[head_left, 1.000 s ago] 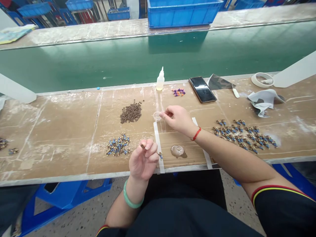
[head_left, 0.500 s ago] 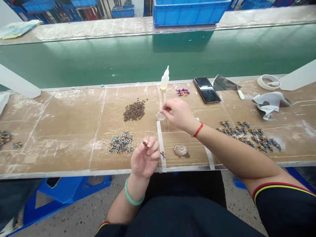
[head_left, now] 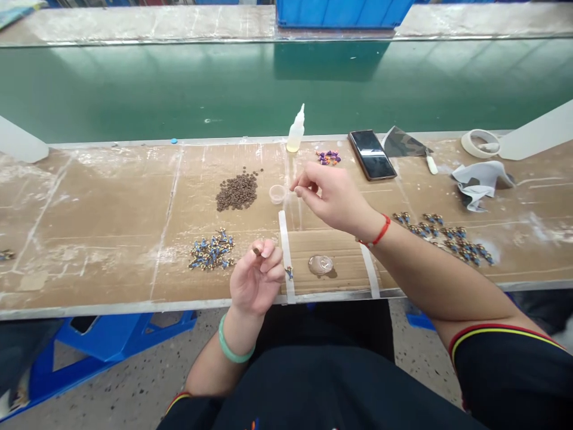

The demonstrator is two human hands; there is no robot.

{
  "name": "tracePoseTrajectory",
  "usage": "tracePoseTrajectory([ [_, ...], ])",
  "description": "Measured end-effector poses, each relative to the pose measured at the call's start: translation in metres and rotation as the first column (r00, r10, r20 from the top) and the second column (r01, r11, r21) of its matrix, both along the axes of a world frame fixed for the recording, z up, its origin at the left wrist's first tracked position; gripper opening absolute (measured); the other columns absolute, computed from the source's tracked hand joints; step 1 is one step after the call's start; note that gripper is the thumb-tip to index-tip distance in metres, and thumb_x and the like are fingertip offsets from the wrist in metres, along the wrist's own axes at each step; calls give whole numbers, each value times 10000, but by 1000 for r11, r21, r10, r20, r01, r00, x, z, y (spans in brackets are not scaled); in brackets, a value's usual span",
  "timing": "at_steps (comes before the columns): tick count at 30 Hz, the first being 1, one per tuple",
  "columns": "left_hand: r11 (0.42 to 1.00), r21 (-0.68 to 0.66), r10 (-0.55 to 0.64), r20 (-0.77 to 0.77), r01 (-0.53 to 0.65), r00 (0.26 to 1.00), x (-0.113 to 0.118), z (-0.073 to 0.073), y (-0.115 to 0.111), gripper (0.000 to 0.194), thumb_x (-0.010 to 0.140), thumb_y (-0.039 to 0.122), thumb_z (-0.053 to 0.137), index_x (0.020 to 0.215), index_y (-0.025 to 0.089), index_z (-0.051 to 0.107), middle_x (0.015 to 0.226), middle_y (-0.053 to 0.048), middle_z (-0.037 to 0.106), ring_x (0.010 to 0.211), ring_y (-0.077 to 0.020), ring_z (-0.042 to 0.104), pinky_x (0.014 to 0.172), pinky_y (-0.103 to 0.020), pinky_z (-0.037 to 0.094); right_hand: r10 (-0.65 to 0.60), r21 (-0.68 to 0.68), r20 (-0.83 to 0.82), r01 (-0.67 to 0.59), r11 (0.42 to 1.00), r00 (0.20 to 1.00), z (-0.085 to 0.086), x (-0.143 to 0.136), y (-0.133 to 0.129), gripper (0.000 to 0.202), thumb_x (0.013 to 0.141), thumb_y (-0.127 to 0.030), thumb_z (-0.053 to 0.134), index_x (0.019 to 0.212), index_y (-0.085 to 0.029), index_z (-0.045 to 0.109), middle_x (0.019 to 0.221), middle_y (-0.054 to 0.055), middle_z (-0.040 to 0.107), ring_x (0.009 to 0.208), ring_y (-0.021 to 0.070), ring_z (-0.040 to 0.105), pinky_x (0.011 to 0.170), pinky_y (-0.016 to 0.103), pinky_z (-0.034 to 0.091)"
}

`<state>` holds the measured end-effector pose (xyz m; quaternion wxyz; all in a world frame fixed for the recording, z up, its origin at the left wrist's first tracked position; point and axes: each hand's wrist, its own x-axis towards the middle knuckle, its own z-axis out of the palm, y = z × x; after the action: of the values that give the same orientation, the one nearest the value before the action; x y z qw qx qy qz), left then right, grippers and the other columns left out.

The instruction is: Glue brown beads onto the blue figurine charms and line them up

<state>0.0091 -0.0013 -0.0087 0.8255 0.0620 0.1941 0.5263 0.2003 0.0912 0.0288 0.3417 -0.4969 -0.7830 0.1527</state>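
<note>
A small brown disc (head_left: 256,252) sits pinched between the thumb and finger of my left hand (head_left: 255,279), palm up near the table's front edge. My right hand (head_left: 335,196) is closed in a pinch, just right of a small clear cup (head_left: 277,194); what its fingertips hold is too small to make out. Left of the cup lies a pile of brown discs (head_left: 236,192). Beside my left hand is a heap of small blue and gold pieces (head_left: 211,251), and one single blue piece (head_left: 289,273) lies on a white tape strip. A clear oval lump (head_left: 320,264) rests between two tape strips.
A dropper bottle (head_left: 295,134) stands behind the cup, near purple and orange pieces (head_left: 328,157) and a phone (head_left: 372,155). Farther right are a white-handled tool (head_left: 431,164), a tape roll (head_left: 478,144), a crumpled cloth (head_left: 481,185) and more blue and gold pieces (head_left: 461,243).
My right hand has moved away from the clear cup, to its right. My left hand still pinches the disc. The view has shifted slightly downward and to the right.
</note>
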Motion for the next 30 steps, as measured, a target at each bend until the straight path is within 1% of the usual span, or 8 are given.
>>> tracePoseTrajectory([
  [3,1000,-3,-20,17,20,1000,4,-1,-1,179,708,235,848,739,183,679,689,27,433,552,-64,272,421,-103,311,10,-41,-66,-12,999,998,-4,-2,6,216,891,-135,586,746,-209,444,753,11,629,656,127,510,645,300,395],
  [7,999,8,-32,52,32,998,3,1,-4,215,689,220,879,741,175,676,687,38,442,550,-45,296,445,-82,334,-4,-18,-126,2,1000,992,-2,-1,6,176,899,-141,581,767,-206,483,767,3,611,696,123,530,673,299,432],
  [9,1000,8,-24,46,24,999,1,2,-6,222,684,206,878,743,177,666,686,39,442,551,-44,304,446,-79,333,27,-19,-218,-31,999,976,4,7,-9,159,911,-194,611,789,-207,509,776,-2,609,713,122,550,683,296,459],
  [13,998,15,-55,20,55,998,2,1,-13,242,685,228,875,740,191,641,688,40,420,549,-52,294,443,-91,330,7,-114,-426,-62,992,905,10,25,-63,266,945,-435,668,855,-208,563,819,1,635,727,119,594,686,289,500],
  [16,994,2,-110,20,110,994,9,-3,-20,251,680,237,882,742,191,643,688,43,404,547,-56,277,437,-101,331,-43,-113,-371,1,994,928,3,31,-100,272,941,-447,682,842,-203,618,757,-5,657,689,122,611,658,284,496],
  [19,990,-13,-141,32,142,989,16,-8,-27,240,681,230,881,740,186,652,686,40,402,549,-61,268,429,-111,327,-28,24,-250,35,999,968,-9,32,-118,175,940,-311,685,803,-208,650,727,-1,694,665,131,629,647,285,493],
  [24,989,-23,-144,34,145,989,22,-10,-39,244,673,236,888,726,179,657,693,36,406,550,-61,252,425,-107,321,-16,193,-169,49,980,986,-20,30,-124,111,929,-220,678,820,-221,664,744,4,715,673,143,643,666,296,503],
  [30,991,-56,-125,-1,125,992,23,-12,-44,267,657,244,891,709,178,638,686,37,381,555,-68,245,424,-112,314,3,224,-166,34,974,986,-27,29,-124,93,921,-188,687,841,-218,649,745,1,701,686,139,628,686,290,492],
])
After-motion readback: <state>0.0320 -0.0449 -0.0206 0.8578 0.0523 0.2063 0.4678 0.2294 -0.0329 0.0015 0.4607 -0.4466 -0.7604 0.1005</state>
